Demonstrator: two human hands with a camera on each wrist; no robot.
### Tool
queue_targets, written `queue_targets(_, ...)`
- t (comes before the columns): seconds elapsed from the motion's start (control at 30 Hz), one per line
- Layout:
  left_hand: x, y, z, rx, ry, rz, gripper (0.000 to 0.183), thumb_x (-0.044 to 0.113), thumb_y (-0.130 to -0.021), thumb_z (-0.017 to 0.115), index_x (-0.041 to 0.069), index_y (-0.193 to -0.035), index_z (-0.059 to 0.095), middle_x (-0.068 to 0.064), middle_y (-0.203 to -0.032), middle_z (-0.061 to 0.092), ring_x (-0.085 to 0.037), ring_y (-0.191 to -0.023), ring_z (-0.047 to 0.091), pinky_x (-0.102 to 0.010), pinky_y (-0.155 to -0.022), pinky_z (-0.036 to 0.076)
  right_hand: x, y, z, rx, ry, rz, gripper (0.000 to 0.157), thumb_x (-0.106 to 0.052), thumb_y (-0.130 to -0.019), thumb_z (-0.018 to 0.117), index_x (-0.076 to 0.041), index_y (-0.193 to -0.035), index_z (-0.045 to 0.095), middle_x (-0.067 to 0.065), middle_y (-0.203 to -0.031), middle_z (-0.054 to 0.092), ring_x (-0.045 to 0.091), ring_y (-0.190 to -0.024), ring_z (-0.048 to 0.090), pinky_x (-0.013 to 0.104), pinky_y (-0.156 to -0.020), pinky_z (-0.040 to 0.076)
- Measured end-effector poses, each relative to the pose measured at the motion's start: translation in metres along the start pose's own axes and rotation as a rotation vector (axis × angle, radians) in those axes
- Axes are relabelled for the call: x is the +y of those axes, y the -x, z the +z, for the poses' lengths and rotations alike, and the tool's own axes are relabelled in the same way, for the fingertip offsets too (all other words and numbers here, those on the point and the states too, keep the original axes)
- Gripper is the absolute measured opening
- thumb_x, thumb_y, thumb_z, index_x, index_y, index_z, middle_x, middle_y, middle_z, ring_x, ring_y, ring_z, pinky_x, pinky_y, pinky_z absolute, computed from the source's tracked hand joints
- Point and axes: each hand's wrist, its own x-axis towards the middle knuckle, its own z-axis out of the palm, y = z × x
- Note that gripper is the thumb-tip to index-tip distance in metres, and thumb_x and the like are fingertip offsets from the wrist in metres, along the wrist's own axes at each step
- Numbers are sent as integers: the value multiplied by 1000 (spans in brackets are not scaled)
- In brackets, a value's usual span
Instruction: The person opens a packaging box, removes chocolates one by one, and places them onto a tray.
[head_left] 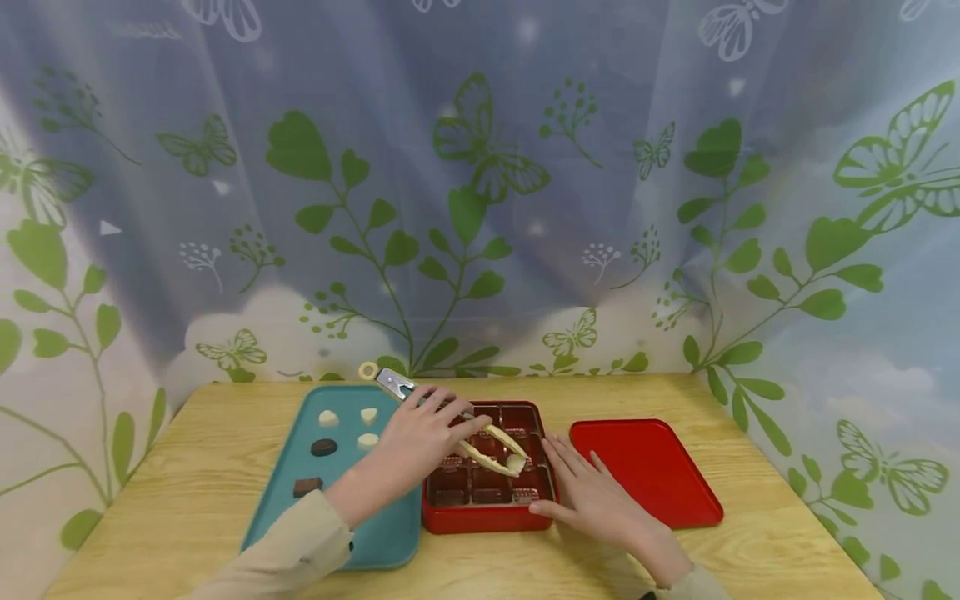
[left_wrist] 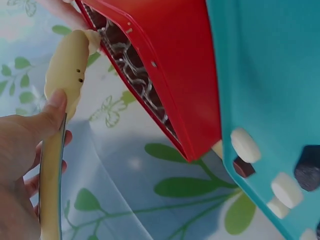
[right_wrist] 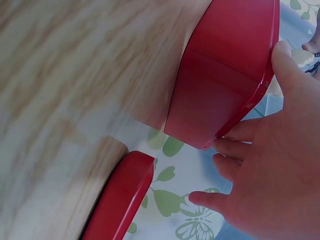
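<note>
My left hand (head_left: pixel 422 435) grips a pair of cream-and-metal tongs (head_left: pixel 395 385) over a red box (head_left: pixel 487 522). Between the tong tips is a small whitish piece (head_left: pixel 515 464), which looks like white chocolate, above the box's right-hand compartments. Inside the box lies a dark, clear-edged plastic insert divided into square compartments. My right hand (head_left: pixel 592 493) rests against the box's right side, its fingers extended along the wall and the thumb at the front corner. In the right wrist view, the thumb (right_wrist: pixel 286 65) touches the rim.
Left of the box, a teal tray (head_left: pixel 348 517) carries several chocolates, among them a white heart (head_left: pixel 328 418), a dark oval (head_left: pixel 324 447) and a brown block (head_left: pixel 307 487). To the right lies a red lid (head_left: pixel 645 471). A patterned curtain (head_left: pixel 600 292) hangs behind the wooden table.
</note>
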Motion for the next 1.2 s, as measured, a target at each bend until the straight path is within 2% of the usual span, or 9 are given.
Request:
queue_targets(0.23, -20, 24, -3, 26, 74, -103, 59, 33, -82, 84, 34, -138, 63, 3, -119, 64, -23, -113, 57, -44, -101, 47, 0, 0, 0, -1, -4, 6, 98, -67, -95, 53, -3, -161, 22, 16, -167, 18, 38, -154, 17, 67, -119, 16)
queue_targets(0.37, -34, 43, -3, 40, 82, -161, 55, 38, -83, 80, 33, -136, 65, 4, -118, 65, -24, -111, 58, -45, -98, 49, 1, 1, 0, 1, 0, 10, 99, -69, -94, 52, -3, -161, 22, 16, -167, 19, 38, -154, 18, 67, -119, 16)
queue_targets(0.67, -64, 85, -9, 118, 59, -274, 56, 35, -72, 86, 28, -125, 71, 1, -110, 67, -28, -105, 61, -50, -93, 50, 2, 4, -1, 12, -5, 15, 99, -69, -94, 53, -2, -161, 23, 18, -167, 19, 39, -153, 18, 67, -119, 17)
queue_targets(0.77, -69, 95, -10, 91, 51, -275, 56, 35, -70, 86, 27, -124, 72, 1, -108, 67, -29, -104, 60, -50, -90, 49, 3, 4, -1, 14, -8, 14, 99, -69, -94, 53, -2, -161, 23, 18, -167, 19, 40, -153, 18, 68, -119, 17)
queue_targets(0.93, -68, 105, -8, -29, 6, -219, 55, 37, -73, 84, 25, -126, 72, 0, -108, 66, -27, -103, 58, -48, -91, 49, 4, 4, 1, 21, -18, 10, 99, -68, -94, 54, -3, -161, 23, 18, -166, 20, 40, -153, 18, 68, -118, 16)
queue_targets(1.07, -64, 108, -2, -114, -24, -171, 52, 37, -78, 80, 25, -128, 72, -1, -108, 65, -26, -101, 57, -45, -91, 49, 3, 3, 3, 26, -7, 1, 99, -68, -94, 54, -2, -161, 24, 19, -166, 21, 40, -153, 19, 68, -118, 17)
queue_targets(1.2, -59, 108, 4, -143, -20, -169, 50, 38, -77, 79, 24, -126, 74, -1, -107, 65, -25, -100, 57, -44, -91, 49, 0, 0, 4, 24, -1, -6, 98, -68, -94, 54, -2, -160, 25, 20, -166, 22, 40, -153, 20, 68, -118, 18)
